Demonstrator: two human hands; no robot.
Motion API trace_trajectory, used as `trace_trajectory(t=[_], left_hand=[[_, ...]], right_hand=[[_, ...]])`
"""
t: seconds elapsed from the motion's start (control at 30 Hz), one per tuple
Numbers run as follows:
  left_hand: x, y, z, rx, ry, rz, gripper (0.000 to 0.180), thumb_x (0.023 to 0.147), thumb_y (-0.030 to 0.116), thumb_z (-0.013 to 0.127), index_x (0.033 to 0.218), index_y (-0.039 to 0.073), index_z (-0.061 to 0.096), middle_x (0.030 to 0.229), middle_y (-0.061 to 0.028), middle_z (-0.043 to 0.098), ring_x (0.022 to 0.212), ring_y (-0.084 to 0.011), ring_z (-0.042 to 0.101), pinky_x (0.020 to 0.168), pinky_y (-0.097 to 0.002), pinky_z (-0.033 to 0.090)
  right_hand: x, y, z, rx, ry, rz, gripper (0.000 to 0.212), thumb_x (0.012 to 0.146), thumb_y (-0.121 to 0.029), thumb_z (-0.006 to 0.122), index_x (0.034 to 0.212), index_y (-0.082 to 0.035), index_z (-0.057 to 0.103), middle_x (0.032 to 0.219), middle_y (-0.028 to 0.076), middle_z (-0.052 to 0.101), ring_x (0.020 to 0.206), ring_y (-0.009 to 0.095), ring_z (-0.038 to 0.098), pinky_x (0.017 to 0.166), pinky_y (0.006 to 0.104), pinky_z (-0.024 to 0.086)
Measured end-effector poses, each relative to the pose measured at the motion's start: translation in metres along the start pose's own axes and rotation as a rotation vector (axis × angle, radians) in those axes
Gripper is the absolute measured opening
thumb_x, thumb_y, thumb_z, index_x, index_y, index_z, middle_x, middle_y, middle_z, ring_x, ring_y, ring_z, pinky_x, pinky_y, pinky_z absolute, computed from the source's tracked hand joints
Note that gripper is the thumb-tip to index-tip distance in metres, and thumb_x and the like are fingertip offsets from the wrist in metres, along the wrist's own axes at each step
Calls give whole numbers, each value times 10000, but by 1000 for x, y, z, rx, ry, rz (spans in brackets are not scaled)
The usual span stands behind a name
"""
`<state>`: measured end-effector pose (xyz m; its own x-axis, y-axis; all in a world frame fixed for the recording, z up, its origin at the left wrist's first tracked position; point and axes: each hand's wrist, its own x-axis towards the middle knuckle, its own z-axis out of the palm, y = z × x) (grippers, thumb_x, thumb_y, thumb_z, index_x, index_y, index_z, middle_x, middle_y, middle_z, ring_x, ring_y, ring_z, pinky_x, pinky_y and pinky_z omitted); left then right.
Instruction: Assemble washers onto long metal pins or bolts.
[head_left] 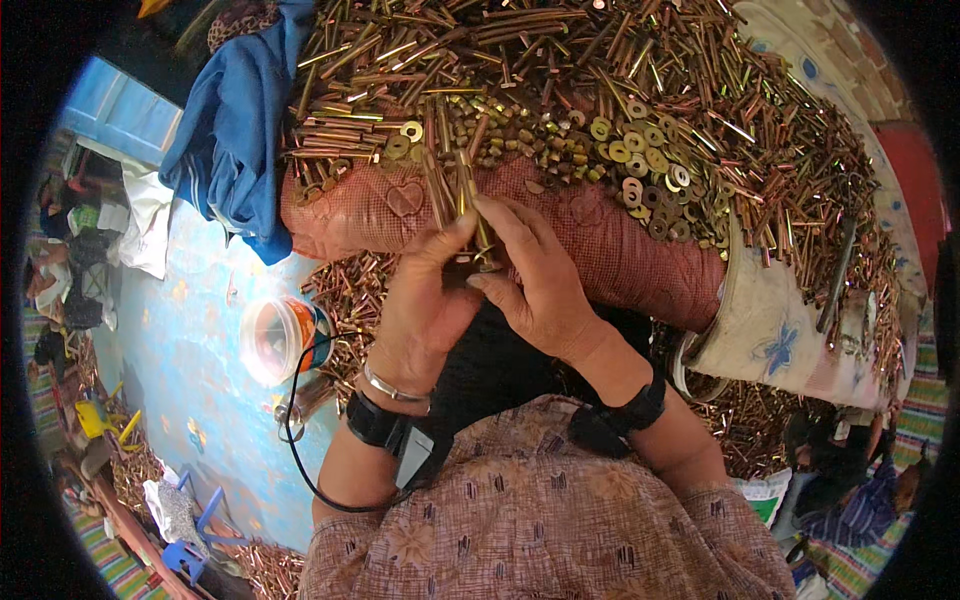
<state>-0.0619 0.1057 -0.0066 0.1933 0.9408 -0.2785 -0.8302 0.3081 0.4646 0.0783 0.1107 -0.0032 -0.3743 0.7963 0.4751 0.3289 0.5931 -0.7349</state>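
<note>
Several long brass-coloured bolts (pixel 437 180) stick up out of my left hand (pixel 420 300), whose fingers are closed round them. My right hand (pixel 540 280) meets it from the right, thumb and fingers pinching at the lower end of one bolt (pixel 466 185). Part of that grip is hidden behind my fingers. Just beyond both hands lies a rolled red mesh padding (pixel 590 225). Small brass nuts (pixel 520 130) and flat washers (pixel 650 150) are heaped along its far side. Past them spreads a large pile of loose bolts (pixel 450 45).
A blue cloth (pixel 240 130) hangs at the left of the pile. Below it a clear plastic tub (pixel 270 342) stands on the light-blue floor, beside more bolts (pixel 350 320). A patterned cream cloth (pixel 780 340) drapes at the right. A black cable (pixel 290 410) loops by my left forearm.
</note>
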Motion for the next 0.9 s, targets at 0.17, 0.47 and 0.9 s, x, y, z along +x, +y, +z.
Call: trace_trajectory(t=[0.17, 0.47, 0.9], left_hand=[[-17, -7, 3, -54, 7, -82, 259, 834, 63, 561, 1092, 53, 536, 1005, -56, 594, 909, -176, 578, 807, -328, 482], [-31, -10, 7, 155, 48, -115, 218, 808, 11, 573, 1018, 56, 542, 879, -41, 588, 812, -168, 578, 674, -324, 528], [-42, -17, -1, 499, 202, -307, 213, 815, 86, 596, 1011, 78, 513, 859, -54, 607, 716, -127, 547, 543, -233, 436]], right_hand=[[-21, 7, 3, -90, 58, 8, 619, 743, -146, 655, 1297, -68, 389, 1206, 219, 466, 1049, 370, 489, 874, 392, 426], [-27, 2, -21, 78, -20, 5, 433, 785, -113, 605, 1195, -51, 483, 1149, 180, 526, 967, 331, 554, 794, 370, 463], [33, 63, -54, -662, 118, 355, 231, 779, -69, 573, 1006, -41, 546, 987, 212, 563, 779, 390, 580, 667, 438, 477]])
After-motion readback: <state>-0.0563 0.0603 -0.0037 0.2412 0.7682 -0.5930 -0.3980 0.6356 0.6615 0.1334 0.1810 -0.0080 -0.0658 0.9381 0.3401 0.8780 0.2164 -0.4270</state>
